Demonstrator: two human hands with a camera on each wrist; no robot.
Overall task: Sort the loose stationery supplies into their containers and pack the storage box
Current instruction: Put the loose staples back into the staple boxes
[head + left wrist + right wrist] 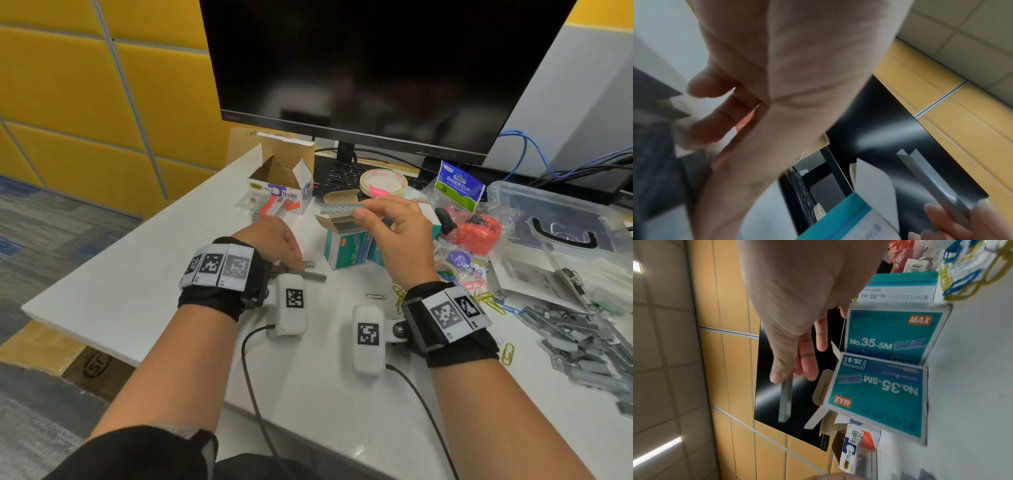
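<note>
My right hand [359, 214] pinches a grey staple strip [342, 207] between thumb and fingers, just above the open flap of a teal staple box [346, 250]. The right wrist view shows the same staple strip [785, 400] hanging from the hand [789, 378] beside the staple box [877, 399]. My left hand [294, 263] is bent down over two loose staple strips [313, 270] on the white table, fingertips touching them. The left wrist view is blurred, so its grip is unclear. A clear plastic storage box [513, 195] stands at the right.
A heap of loose staples [582, 342] and coloured paper clips [493, 301] lie at the right. A binder clip bag [459, 186], tape roll [383, 181], an open cardboard box [281, 178] and a keyboard [339, 174] sit under the monitor [376, 68]. The table edge runs at left.
</note>
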